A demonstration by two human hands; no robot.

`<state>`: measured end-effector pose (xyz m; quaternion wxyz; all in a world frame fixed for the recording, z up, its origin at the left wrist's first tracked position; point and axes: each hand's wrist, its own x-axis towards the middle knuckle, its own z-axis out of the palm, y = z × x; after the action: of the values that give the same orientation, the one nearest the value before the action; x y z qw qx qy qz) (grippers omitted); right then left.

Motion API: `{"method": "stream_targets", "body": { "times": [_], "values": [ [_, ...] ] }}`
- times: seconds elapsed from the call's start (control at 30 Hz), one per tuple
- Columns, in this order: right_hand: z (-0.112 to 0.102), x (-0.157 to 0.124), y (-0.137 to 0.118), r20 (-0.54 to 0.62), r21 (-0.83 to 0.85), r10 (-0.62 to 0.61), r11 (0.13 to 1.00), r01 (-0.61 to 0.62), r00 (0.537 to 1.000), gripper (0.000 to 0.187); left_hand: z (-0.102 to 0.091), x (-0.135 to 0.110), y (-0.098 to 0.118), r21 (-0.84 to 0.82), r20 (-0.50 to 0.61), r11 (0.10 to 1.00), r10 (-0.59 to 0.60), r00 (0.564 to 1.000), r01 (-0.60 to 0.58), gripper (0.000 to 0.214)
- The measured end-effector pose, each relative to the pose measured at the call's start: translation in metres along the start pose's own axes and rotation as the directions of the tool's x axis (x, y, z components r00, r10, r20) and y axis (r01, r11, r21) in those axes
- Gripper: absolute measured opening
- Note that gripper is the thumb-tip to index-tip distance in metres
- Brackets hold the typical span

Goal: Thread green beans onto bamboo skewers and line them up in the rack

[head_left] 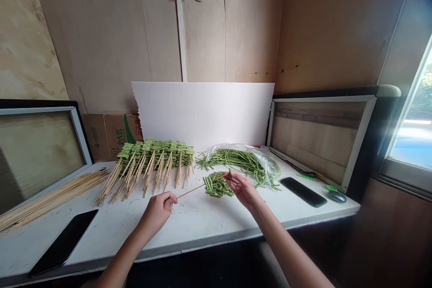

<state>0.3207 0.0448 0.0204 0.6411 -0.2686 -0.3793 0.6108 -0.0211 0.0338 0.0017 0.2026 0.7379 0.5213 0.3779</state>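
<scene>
My left hand [159,210] is closed around the lower end of a thin bamboo skewer [191,191], which slants up to the right. At its far end my right hand [242,187] pinches a short piece of green bean [230,172] by the skewer's tip. Just behind the right hand lies a small heap of cut green bean pieces [216,185]. Further left, finished skewers of green beans [155,149] are stacked in a long pile, their bare sticks pointing toward me. Long uncut green beans [236,160] spill from a clear plastic bag [270,168] behind the heap.
Loose bamboo skewers [50,198] lie at the left, behind a black tablet [64,243]. A black phone [303,191] and a computer mouse [337,196] are at the right. A white foam board [205,114], a cardboard box [111,135] and framed glass panels [317,132] stand along the back and sides.
</scene>
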Motion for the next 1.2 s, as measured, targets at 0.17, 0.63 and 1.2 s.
{"method": "stream_targets", "body": {
  "times": [0.17, 0.63, 1.2],
  "values": [
    [-0.001, 0.000, 0.002, -0.020, -0.010, -0.003, 1.000, 0.003, 1.000, 0.031, 0.000, 0.000, 0.001, -0.002, -0.002, 1.000, 0.000, 1.000, 0.000, 0.033],
    [-0.001, 0.001, 0.002, -0.071, -0.165, -0.147, 0.977, 0.134, 0.987, 0.029, 0.001, 0.001, -0.001, 0.064, 0.002, 0.998, 0.012, 1.000, -0.012, 0.031],
    [0.006, -0.002, 0.011, -0.104, -0.139, -0.079, 0.988, 0.064, 0.991, 0.034, -0.007, 0.000, -0.003, 0.064, -0.004, 0.998, 0.026, 1.000, -0.026, 0.029]
  ]
}}
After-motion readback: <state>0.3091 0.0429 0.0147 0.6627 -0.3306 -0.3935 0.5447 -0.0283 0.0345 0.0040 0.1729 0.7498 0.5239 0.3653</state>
